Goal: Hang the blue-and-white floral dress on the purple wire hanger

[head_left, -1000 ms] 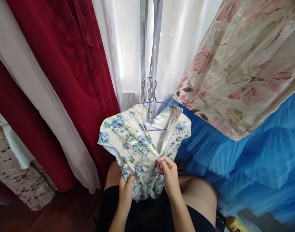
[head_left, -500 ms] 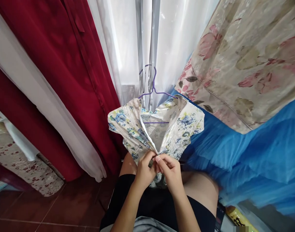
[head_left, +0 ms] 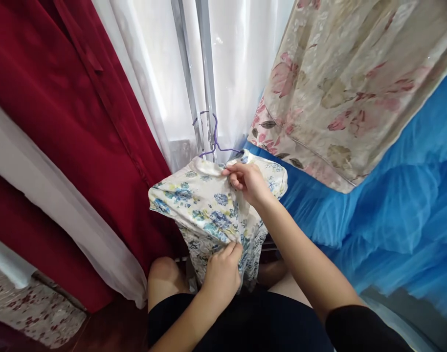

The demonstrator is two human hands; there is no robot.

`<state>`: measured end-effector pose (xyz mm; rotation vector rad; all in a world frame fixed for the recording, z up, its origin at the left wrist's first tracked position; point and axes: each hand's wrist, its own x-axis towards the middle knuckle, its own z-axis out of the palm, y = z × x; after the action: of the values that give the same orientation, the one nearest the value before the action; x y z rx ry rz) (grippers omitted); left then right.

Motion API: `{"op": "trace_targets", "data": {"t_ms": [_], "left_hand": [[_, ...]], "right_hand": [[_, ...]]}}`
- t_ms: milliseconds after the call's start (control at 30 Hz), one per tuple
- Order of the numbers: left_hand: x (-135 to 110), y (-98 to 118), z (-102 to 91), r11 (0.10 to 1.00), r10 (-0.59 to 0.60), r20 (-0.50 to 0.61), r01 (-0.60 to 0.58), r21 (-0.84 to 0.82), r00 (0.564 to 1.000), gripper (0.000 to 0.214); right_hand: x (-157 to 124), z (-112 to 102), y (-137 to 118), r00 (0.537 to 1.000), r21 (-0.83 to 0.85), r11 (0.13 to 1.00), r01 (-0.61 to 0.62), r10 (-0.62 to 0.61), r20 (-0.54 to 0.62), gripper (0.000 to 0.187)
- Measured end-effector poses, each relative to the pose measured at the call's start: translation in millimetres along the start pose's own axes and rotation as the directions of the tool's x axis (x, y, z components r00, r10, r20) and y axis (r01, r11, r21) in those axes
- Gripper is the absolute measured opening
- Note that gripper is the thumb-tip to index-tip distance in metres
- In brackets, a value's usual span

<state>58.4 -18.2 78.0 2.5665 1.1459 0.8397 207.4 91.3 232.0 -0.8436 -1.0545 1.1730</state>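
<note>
A white dress [head_left: 209, 205] with blue and yellow flowers hangs on a purple wire hanger [head_left: 215, 139] in front of my lap. Its zipper [head_left: 235, 210] runs up the middle, and the two sides of the bodice meet along it. Near the neckline, my right hand [head_left: 245, 181] is closed in a pinch at the zipper's upper end; the fingers hide the pull tab. Lower down, my left hand [head_left: 225, 269] is closed on the fabric beside the zipper line.
Red drapes [head_left: 109, 137] and pale sheer cloth [head_left: 62, 181] hang at the left. White cloth [head_left: 150, 63] is behind the hanger. To the right hang a beige floral fabric [head_left: 329, 93] and blue ruffled tulle [head_left: 385, 215]. Two grey straps [head_left: 205, 54] come down behind the hanger.
My right hand has moved up from the waist to the neckline, and the bodice opening has been zipped shut. My left hand has stayed low on the dress. The view has shifted right.
</note>
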Motion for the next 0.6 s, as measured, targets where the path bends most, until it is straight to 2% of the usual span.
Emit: {"op": "trace_targets", "data": {"t_ms": [100, 167, 233, 300, 333, 367, 433, 500, 600], "left_hand": [[1, -17, -4.1, 0.999, 0.009, 0.085, -0.005, -0.049, 0.996, 0.042], [10, -29, -19.0, 0.985, -0.028, 0.081, 0.042, -0.168, 0.996, 0.026], [28, -37, -44.8, 0.954, -0.117, -0.091, 0.086, -0.286, 0.989, 0.015], [53, -38, -77.3, 0.935, -0.181, -0.337, 0.055, -0.35, 0.924, 0.021], [66, -37, -93.7, 0.94, -0.161, -0.419, 0.01, -0.341, 0.894, 0.027], [79, -33, -108.6, 0.95, -0.104, -0.446, -0.044, -0.309, 0.889, 0.033], [101, -23, -130.9, 0.971, 0.036, -0.41, -0.13, -0.202, 0.912, 0.029], [116, -12, -140.7, 0.979, 0.135, -0.366, -0.182, -0.097, 0.921, 0.023], [126, 0, -140.5, 0.98, 0.187, -0.401, -0.2, 0.009, 0.897, 0.025]], "right_hand": [[0, 4, 3, 0.999, 0.009, 0.999, 0.049, -0.048, -0.024, 0.024], [-9, 6, 10, 0.996, -0.015, 0.996, 0.09, -0.09, -0.025, 0.024], [-21, 8, 17, 0.988, -0.069, 0.986, 0.151, -0.152, -0.012, 0.024], [-33, 11, 20, 0.973, -0.123, 0.965, 0.23, -0.231, 0.007, 0.026], [-38, 12, 19, 0.963, -0.143, 0.953, 0.268, -0.268, 0.022, 0.027], [-43, 13, 18, 0.954, -0.158, 0.941, 0.299, -0.296, 0.043, 0.028], [-48, 14, 12, 0.941, -0.186, 0.923, 0.338, -0.328, 0.084, 0.027], [-48, 12, 6, 0.932, -0.218, 0.907, 0.361, -0.347, 0.101, 0.027], [-43, 6, 8, 0.93, -0.345, 0.866, 0.362, -0.36, 0.073, 0.029]]}}
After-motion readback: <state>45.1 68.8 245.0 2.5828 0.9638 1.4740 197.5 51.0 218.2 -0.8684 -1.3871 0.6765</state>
